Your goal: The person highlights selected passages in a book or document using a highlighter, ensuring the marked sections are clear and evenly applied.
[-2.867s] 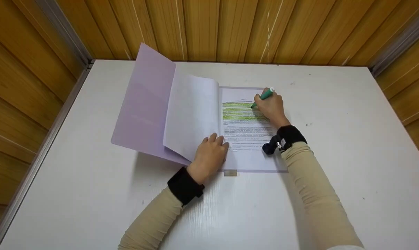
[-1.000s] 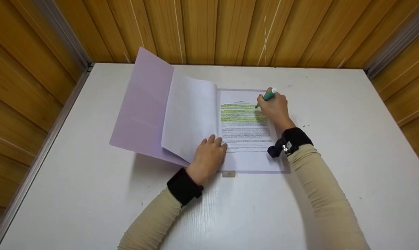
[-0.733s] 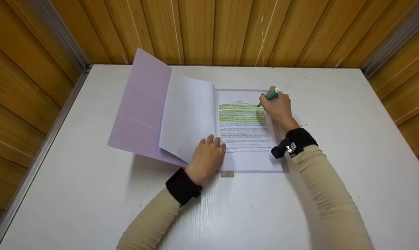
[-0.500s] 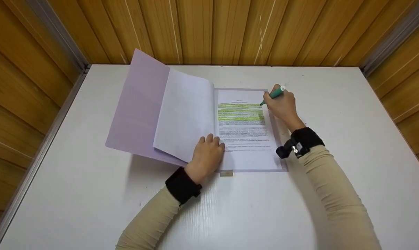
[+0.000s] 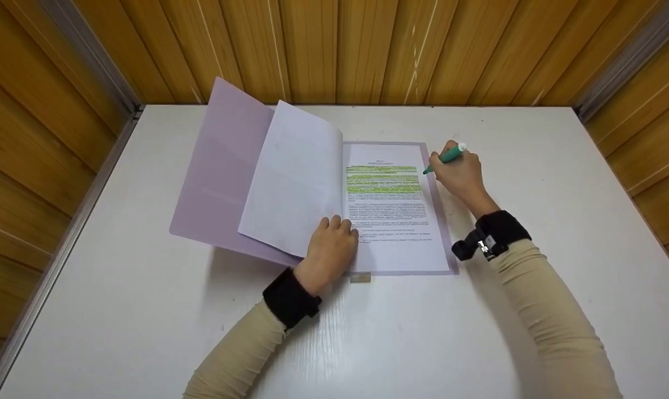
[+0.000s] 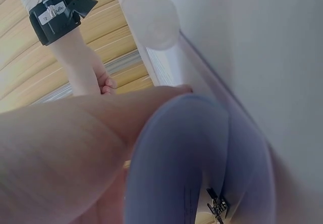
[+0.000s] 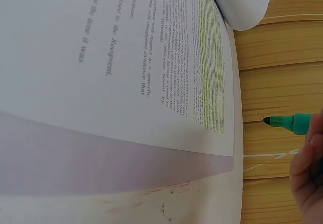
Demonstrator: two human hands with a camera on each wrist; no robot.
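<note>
Top paragraph of printed page (image 5: 392,221) highlighted green; lower text unmarked. Right hand (image 5: 460,176) fingers pinch green highlighter (image 5: 447,157), tip just off page's right edge. Left hand (image 5: 330,250) fingers relaxed, flat at folder (image 5: 218,177) near fold.

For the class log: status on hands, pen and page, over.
Left hand flat on page. Right hand grips pen, tip just off the page's right edge. Nothing in the way.

Raised folder cover (image 5: 223,166) blocks left; table (image 5: 534,166) right open.
</note>
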